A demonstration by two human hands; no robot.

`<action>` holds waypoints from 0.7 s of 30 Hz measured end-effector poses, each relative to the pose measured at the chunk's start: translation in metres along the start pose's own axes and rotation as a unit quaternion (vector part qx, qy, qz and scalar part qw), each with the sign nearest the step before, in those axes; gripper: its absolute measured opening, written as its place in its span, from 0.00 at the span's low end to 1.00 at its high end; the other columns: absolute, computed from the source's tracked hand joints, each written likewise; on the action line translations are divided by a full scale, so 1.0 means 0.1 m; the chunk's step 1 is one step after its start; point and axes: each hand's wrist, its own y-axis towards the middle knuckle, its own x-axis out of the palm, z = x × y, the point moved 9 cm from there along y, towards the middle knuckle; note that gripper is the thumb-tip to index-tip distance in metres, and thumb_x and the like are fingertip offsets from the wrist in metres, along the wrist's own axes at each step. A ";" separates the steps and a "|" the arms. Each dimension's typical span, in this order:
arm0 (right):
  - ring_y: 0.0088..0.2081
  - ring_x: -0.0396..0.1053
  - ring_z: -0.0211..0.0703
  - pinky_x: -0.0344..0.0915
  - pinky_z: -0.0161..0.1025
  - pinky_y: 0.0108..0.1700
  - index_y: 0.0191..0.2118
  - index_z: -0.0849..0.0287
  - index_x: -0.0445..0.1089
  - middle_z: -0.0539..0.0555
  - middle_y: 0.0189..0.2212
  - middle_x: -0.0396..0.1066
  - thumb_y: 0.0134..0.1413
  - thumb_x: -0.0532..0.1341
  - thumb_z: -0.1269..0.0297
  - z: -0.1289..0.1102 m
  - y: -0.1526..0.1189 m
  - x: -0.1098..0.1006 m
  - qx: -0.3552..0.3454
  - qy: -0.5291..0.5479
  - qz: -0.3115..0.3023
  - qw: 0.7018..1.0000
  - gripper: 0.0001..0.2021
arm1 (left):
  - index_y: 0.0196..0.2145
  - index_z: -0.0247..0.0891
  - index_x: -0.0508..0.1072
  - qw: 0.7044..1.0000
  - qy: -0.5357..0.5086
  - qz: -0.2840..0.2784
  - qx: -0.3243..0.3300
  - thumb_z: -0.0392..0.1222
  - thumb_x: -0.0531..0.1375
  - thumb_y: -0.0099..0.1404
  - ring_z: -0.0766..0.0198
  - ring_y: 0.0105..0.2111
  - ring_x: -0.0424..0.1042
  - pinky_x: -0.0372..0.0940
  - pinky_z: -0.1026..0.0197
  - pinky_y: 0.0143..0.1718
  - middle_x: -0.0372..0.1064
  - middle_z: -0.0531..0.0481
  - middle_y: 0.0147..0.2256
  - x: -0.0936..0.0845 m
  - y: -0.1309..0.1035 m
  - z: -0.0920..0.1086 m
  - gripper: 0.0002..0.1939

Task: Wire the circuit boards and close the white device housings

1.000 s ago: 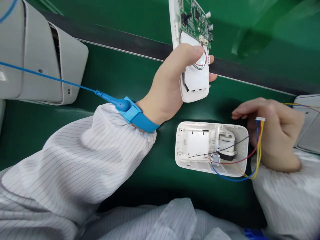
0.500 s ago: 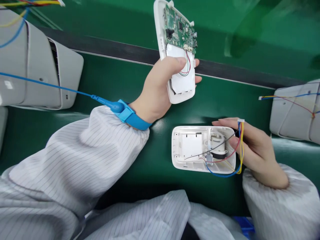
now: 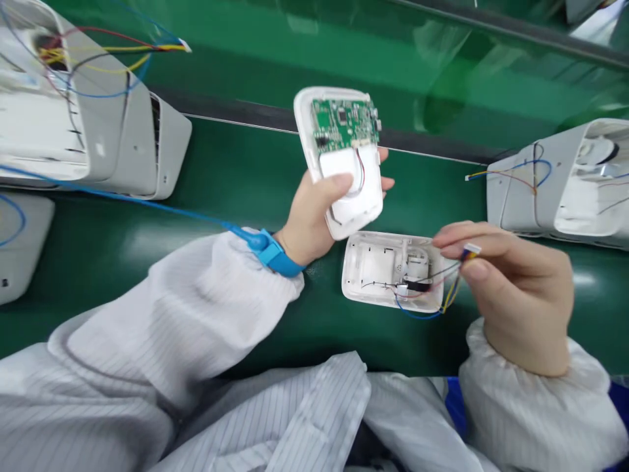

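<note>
My left hand [image 3: 317,210] grips a white plastic cover [image 3: 305,124] by its lower part, thumb on the inner face. A green circuit board [image 3: 339,121] sits in the cover's upper half, with thin red and dark wires running down from it. Below and slightly right, a white housing [image 3: 376,269] lies open side up on the green surface, a motor-like part and wires inside. My right hand [image 3: 515,282] pinches the housing's wire bundle [image 3: 456,278] between thumb and fingers, just under its white connector [image 3: 472,249]. The connector is apart from the board.
More housings stand about: a large one [image 3: 108,124] at left with loose wires, another [image 3: 27,249] below it, and one [image 3: 523,190] at right with a dangling connector. A blue cord [image 3: 122,196] runs from the wristband [image 3: 280,254] on my left wrist to the left edge.
My right hand has gone from resting beside the housing to pinching the wires below the connector. The cover in my left hand is lower in view, and the view has shifted.
</note>
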 end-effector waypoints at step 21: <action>0.29 0.71 0.41 0.69 0.39 0.30 0.40 0.53 0.76 0.51 0.30 0.74 0.63 0.60 0.59 0.11 0.27 0.28 0.004 -0.091 0.015 0.996 0.08 | 0.49 0.36 0.73 0.992 -0.026 -0.071 -0.104 0.52 0.64 0.54 0.41 0.50 0.73 0.71 0.49 0.45 0.76 0.40 0.43 0.14 -0.44 -0.24 0.28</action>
